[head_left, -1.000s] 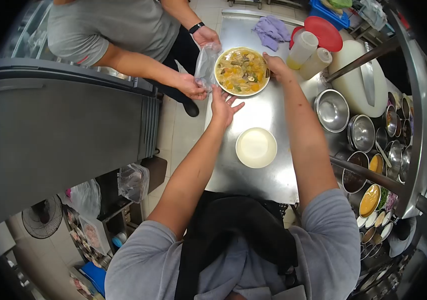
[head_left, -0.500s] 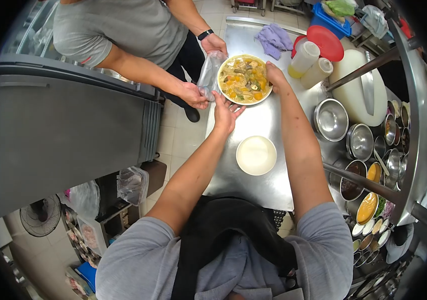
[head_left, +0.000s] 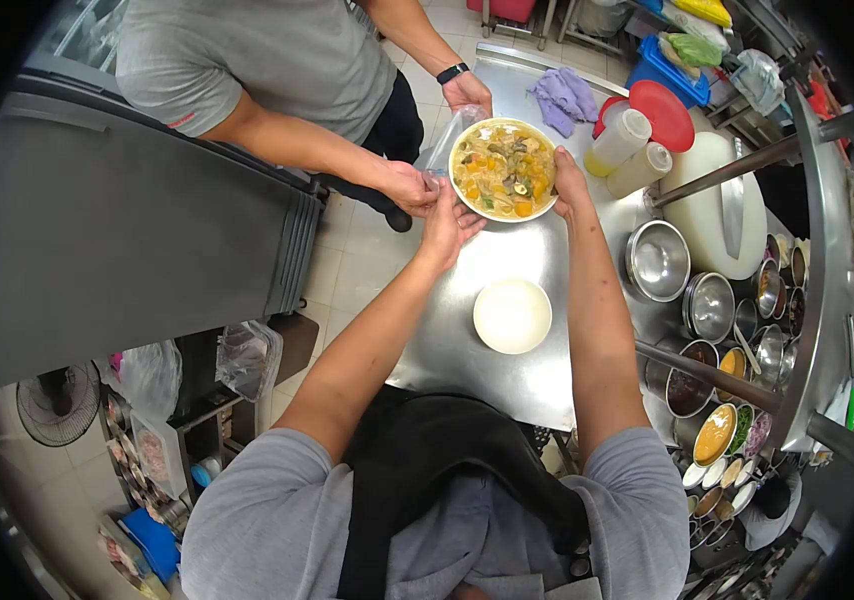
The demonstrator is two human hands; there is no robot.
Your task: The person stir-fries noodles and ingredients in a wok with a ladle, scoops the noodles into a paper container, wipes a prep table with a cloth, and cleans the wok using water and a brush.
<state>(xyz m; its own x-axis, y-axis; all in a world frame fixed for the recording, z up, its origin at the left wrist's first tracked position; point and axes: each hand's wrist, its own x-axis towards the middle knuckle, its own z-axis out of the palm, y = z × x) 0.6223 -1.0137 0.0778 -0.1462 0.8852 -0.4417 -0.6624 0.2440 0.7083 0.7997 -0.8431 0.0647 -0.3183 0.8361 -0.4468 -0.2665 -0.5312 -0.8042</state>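
Observation:
A white bowl filled with yellowish soupy food and orange chunks is held above the steel table. My right hand grips its right side, with the thumb near the rim. At the lower left of the bowl, my left hand supports its side with spread fingers, partly hidden beneath it. A co-worker's hands hold a clear plastic bag against the bowl's left edge. Below, a second pale bowl rests on the table.
The steel table carries a purple cloth, squeeze bottles and a red lid. To the right are steel bowls, a metal rail and several containers of sauces. A grey fridge stands left.
My hands and the filled bowl have shifted slightly right and down in view, together with the co-worker's hands and bag. The camera view has also shifted a little.

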